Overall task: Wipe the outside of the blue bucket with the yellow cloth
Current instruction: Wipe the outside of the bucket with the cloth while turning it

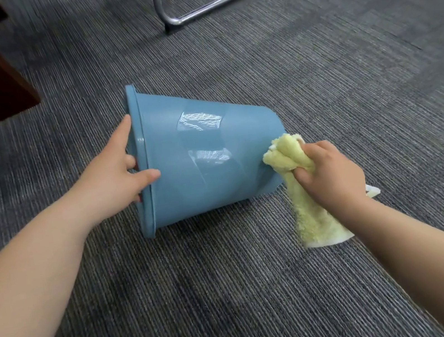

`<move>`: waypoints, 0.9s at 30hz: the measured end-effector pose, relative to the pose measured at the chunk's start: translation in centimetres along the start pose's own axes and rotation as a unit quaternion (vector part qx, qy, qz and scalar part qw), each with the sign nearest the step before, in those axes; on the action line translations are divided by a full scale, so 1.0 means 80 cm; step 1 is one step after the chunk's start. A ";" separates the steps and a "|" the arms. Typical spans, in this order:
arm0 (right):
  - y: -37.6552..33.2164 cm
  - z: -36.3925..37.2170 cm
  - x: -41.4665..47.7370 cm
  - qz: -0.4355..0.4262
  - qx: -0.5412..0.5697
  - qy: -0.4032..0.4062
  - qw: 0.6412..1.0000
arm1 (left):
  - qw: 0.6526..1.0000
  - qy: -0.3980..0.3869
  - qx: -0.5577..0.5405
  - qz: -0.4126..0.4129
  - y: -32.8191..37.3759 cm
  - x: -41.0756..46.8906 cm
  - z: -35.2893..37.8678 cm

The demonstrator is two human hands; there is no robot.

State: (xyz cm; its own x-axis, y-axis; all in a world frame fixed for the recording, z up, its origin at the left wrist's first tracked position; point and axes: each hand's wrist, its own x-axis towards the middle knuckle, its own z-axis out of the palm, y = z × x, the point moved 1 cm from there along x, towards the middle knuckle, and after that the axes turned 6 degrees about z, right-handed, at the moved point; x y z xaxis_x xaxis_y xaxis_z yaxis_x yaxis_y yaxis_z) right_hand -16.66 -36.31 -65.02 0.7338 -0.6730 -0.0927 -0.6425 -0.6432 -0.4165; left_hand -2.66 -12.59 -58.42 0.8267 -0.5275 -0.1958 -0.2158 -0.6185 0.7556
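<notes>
On the carpeted floor (205,288), the left hand (115,171) grips the rim of the blue bucket (202,165), with its thumb on the outer wall and its fingers (124,131) curled over the lip. The bucket lies on its side, its long axis running left to right: mouth to the left, base to the right. At the base end the right hand (330,173) clenches the bunched yellow cloth (286,154) and presses the wad against the wall, so the rest of the outside stretches leftward from it, and the stroke likely runs toward the rim.
</notes>
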 end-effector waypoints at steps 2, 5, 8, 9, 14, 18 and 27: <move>0.000 -0.006 0.002 0.004 0.013 0.010 1.000 | 0.997 0.025 -0.076 0.010 0.000 0.001 0.002; 0.002 -0.014 0.003 0.007 0.022 0.023 0.999 | 0.982 0.073 -0.174 0.028 0.007 0.003 -0.003; 0.005 -0.019 0.002 0.015 0.024 0.028 0.999 | 0.971 0.096 -0.218 0.022 0.011 0.001 -0.005; 0.006 -0.020 0.001 0.018 0.022 0.026 0.999 | 0.970 0.095 -0.223 0.013 0.011 0.000 -0.003; 0.011 -0.015 -0.002 0.029 -0.005 -0.004 1.000 | 0.967 0.111 -0.228 -0.031 0.004 0.001 0.007; 0.000 -0.017 -0.004 0.034 -0.004 -0.006 0.999 | 0.965 0.114 -0.235 -0.028 0.005 0.004 0.007; -0.054 -0.004 -0.028 -0.099 -0.007 -0.008 0.995 | 0.967 0.112 -0.226 -0.022 0.006 0.000 0.008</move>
State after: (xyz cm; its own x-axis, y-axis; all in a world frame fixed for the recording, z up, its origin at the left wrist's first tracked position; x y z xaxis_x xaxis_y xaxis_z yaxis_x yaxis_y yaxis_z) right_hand -15.61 -32.10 -62.69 0.8499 -0.5264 -0.0237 -0.4874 -0.7682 -0.4150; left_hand -3.11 -13.23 -58.49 0.9323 -0.3367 -0.1320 0.0294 -0.2931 0.9556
